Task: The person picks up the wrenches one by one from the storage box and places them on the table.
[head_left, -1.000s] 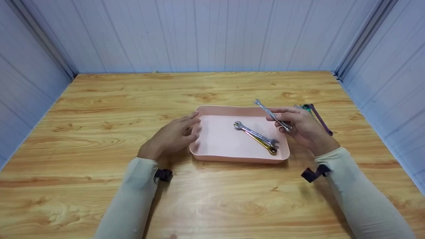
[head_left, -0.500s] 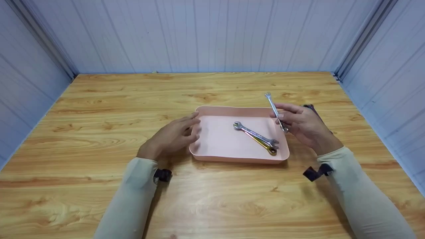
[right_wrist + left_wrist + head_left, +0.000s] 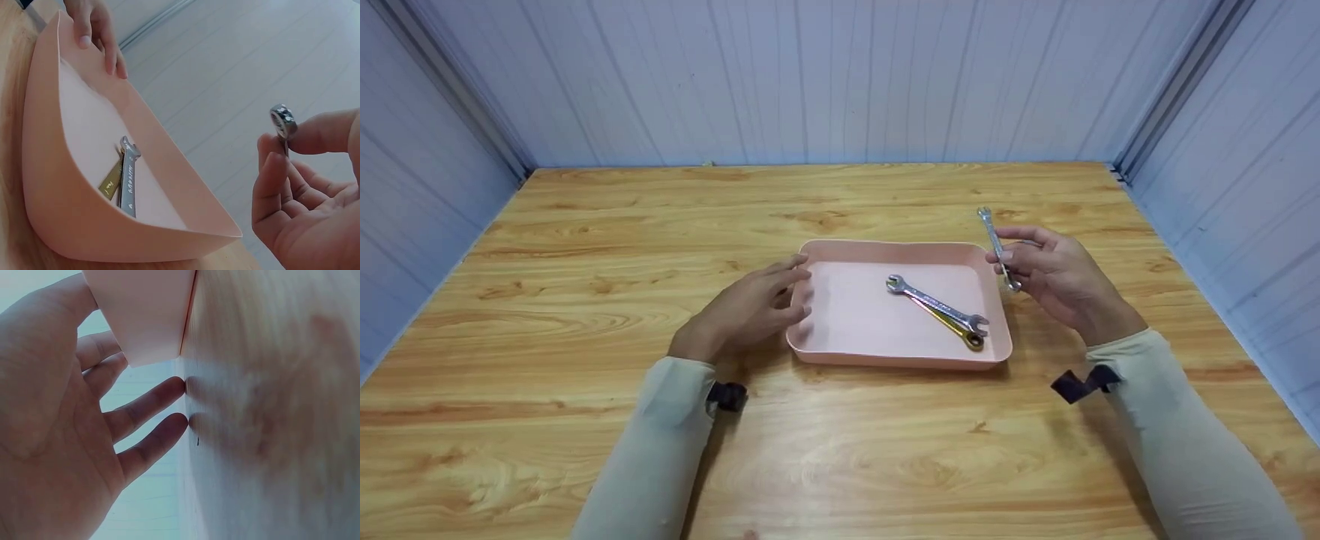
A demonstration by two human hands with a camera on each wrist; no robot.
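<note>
My right hand (image 3: 1057, 281) pinches a small silver combination wrench (image 3: 992, 232) between thumb and fingertips, raised over the pink tray's right rim. Its ring end (image 3: 284, 121) faces the camera in the right wrist view. Inside the pink tray (image 3: 900, 361), a silver wrench (image 3: 934, 300) lies partly over a gold wrench (image 3: 964, 332) with a ring end. My left hand (image 3: 742, 315) rests at the tray's left wall with fingers spread and relaxed. In the left wrist view two fingers (image 3: 160, 439) reach down to the table beside the tray's corner.
The tray stands on a wood-grain table (image 3: 855, 450). Pale panel walls (image 3: 840, 82) enclose it at the back and both sides. Dark straps (image 3: 727, 396) sit at the wrists.
My right hand has moved to the right with the small wrench, which now points more upright. Coloured wrenches earlier seen right of the tray are now hidden behind that hand. The left hand stays put.
</note>
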